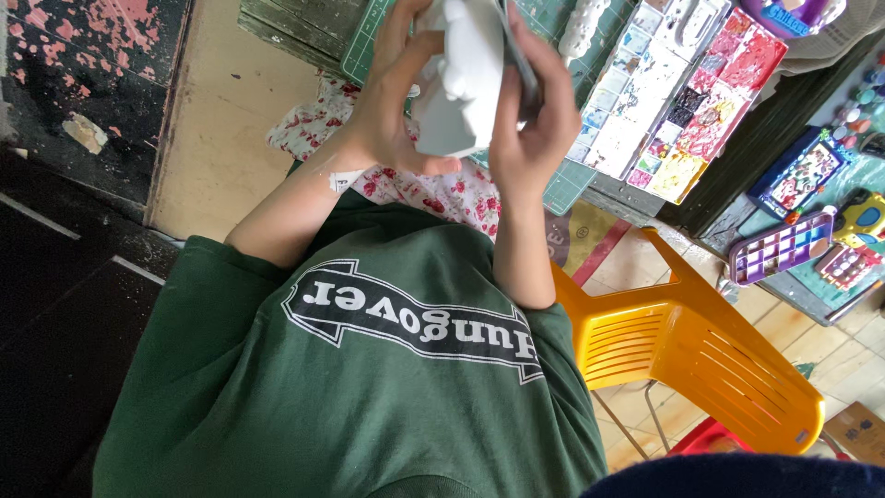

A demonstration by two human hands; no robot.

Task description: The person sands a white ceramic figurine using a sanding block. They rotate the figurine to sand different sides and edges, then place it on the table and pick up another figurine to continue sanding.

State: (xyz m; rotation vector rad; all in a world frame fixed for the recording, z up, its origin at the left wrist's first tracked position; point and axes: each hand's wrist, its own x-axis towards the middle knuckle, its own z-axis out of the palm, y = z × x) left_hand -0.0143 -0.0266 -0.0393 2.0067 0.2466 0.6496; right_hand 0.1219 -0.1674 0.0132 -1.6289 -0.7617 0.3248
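the white figure (461, 83) is held up in front of the chest, above the floral cloth (433, 189), between both hands. the left hand (392, 111) wraps it from one side, the thumb under its lower edge and the fingers curled over the top. the right hand (535, 120) presses on the other side with flat fingers, and something thin and grey, maybe a tool, lies under these fingers; i cannot tell what it is.

the figure looks like unpainted plaster or clay: stiff, matt, not slippery, probably rather light but easy to chip. i think it is safer to hold it by the thick body, as now, and not by small parts that stick out.

on the green mat (562, 184) lies a long paint palette (678, 92) with many small square wells. the wells near the mat hold pale blue and white rests, those farther hold red, pink, yellow and dark paint, mostly dry and smeared. a purple tray (779, 247) with small cells stands farther away, near the yellow chair (701, 360); its content is too small to tell.
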